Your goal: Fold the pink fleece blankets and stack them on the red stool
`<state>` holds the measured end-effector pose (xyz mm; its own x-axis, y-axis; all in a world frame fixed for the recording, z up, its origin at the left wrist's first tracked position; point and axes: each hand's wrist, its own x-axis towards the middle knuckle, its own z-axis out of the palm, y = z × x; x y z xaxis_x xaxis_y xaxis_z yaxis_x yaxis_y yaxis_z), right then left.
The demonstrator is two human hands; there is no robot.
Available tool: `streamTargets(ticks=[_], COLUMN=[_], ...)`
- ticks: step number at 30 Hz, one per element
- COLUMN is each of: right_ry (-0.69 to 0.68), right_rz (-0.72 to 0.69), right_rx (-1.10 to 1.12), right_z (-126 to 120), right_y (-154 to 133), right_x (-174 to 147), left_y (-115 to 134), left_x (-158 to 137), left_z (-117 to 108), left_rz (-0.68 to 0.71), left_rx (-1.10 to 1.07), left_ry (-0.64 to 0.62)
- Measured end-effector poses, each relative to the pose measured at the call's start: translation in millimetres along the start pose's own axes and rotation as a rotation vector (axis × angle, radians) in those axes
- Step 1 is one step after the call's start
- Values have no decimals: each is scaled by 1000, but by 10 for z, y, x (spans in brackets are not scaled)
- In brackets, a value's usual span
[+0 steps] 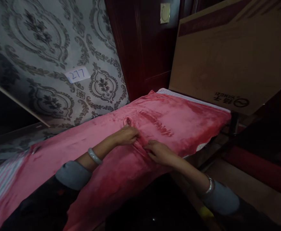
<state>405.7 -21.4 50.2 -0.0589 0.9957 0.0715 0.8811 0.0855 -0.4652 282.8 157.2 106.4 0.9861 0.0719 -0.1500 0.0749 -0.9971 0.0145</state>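
A pink plush blanket covers a long narrow surface and hangs over its near side. Near its middle, my left hand is closed on a bunched fold of the fabric, with a small rolled loop of cloth sticking up just beyond the fingers. Close by on the right, my right hand pinches the same gathered ridge. Between the two hands the cloth is creased. Whether anything lies inside the fold is hidden.
Striped cloth shows under the blanket at the left end and along the far right edge. A large cardboard box stands behind on the right. Patterned wallpaper with a paper marked 277 and a dark red door rise behind.
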Motion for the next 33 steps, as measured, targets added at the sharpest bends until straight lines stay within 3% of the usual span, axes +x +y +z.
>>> streamTargets(ticks=[4, 8, 14, 19, 25, 33], right_ry=[35, 73, 52, 19, 71, 162], right_rz=[-97, -126, -8, -80, -25, 48], right_rx=[10, 66, 107, 112, -7, 62], right_z=[62, 108, 45, 41, 115, 220], right_y=[53, 67, 21, -19, -155, -209], right_x=[28, 23, -30, -102, -203, -247], left_y=[138, 194, 220, 249, 229, 279], left_x=[-203, -299, -241, -193, -158, -145], left_z=[11, 81, -18, -108, -40, -54], left_rz=[27, 46, 115, 149, 109, 119], left_rx=[-63, 71, 125, 88, 54, 46], left_ry=[-49, -38, -15, 7, -36, -84])
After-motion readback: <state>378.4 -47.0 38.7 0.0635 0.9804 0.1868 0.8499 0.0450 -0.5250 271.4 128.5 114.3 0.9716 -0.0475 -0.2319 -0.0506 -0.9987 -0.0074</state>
